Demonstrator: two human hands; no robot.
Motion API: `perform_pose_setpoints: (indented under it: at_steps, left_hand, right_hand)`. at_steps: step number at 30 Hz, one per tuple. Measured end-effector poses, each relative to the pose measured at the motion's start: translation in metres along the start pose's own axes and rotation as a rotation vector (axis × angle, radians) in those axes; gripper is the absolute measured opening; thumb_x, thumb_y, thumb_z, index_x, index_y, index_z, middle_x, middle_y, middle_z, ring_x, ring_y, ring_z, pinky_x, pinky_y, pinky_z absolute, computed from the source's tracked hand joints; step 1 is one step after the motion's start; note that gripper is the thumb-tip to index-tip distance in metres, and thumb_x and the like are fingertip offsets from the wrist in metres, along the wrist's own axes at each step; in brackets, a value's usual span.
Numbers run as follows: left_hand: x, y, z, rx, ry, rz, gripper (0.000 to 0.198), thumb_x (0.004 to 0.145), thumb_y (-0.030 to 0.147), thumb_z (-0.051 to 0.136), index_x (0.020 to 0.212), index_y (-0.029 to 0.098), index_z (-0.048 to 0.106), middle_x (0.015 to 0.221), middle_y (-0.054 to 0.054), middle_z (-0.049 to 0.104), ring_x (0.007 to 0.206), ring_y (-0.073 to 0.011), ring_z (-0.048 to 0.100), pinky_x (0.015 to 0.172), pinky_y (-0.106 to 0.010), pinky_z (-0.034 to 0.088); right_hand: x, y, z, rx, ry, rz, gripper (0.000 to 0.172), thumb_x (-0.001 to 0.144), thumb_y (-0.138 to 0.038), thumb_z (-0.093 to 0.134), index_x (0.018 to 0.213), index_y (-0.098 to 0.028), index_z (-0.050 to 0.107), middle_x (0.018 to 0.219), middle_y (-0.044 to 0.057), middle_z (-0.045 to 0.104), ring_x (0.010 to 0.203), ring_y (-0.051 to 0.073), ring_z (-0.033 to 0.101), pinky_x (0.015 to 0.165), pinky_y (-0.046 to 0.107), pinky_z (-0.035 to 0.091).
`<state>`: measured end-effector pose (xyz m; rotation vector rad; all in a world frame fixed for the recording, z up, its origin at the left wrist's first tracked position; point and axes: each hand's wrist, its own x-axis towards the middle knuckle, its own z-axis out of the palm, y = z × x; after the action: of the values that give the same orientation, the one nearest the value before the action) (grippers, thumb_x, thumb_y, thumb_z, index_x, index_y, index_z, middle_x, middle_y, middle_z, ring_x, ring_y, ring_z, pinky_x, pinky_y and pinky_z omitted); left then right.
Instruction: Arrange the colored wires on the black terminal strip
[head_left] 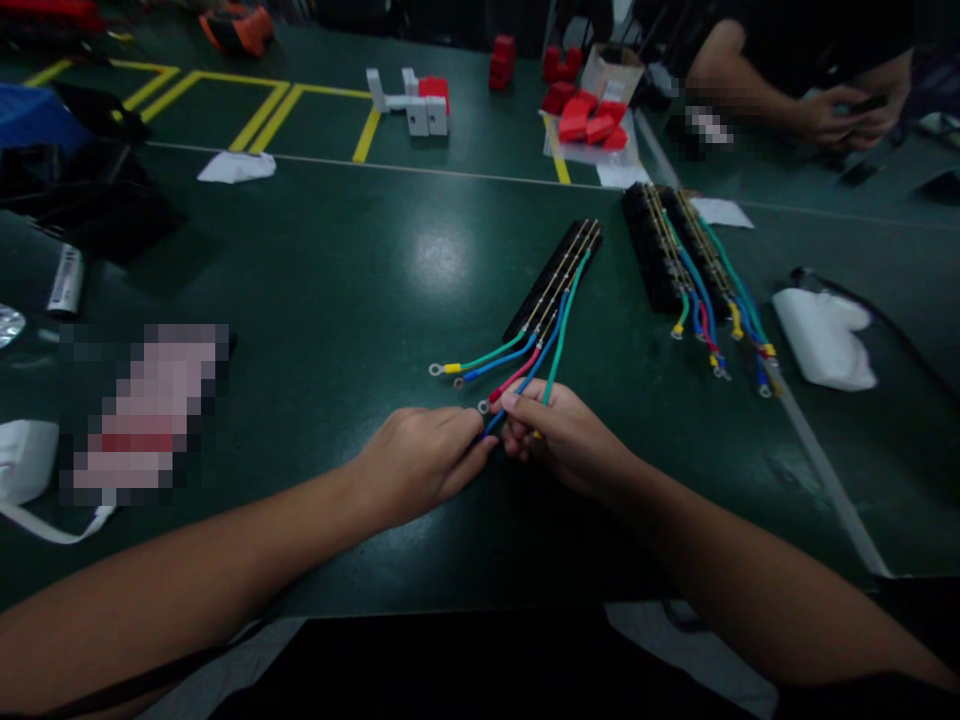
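A blue wire (552, 347) is pinched by fingers of left hand (420, 450) and right hand (570, 430). If tugged hard, it could be loosened

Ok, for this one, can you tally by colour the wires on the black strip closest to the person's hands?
Green wires: 2
Blue wires: 2
Red wire: 1
Total: 5
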<state>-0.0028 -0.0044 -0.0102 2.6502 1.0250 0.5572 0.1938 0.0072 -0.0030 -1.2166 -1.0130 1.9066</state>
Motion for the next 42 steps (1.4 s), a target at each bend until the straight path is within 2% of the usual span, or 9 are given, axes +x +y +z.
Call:
perform_pose_setpoints:
  at_steps: [42]
  left_hand:
    - [0.0,0.0006,0.0006,-0.088,-0.094,-0.029,0.022,0.099,0.03,0.042,0.094,0.016,0.059,0.079,-0.001,0.063,0.063,-0.0133,0.056,0.059,-0.026,0.04]
  right_hand:
    - [0.0001,-0.001,0.0015,-0.015,-0.003,-0.019,0.024,0.084,-0.034,0.065,0.07,-0.016,0.056,0.053,-0.002,0.059,0.047,0.008,0.054,0.044,0.018,0.039]
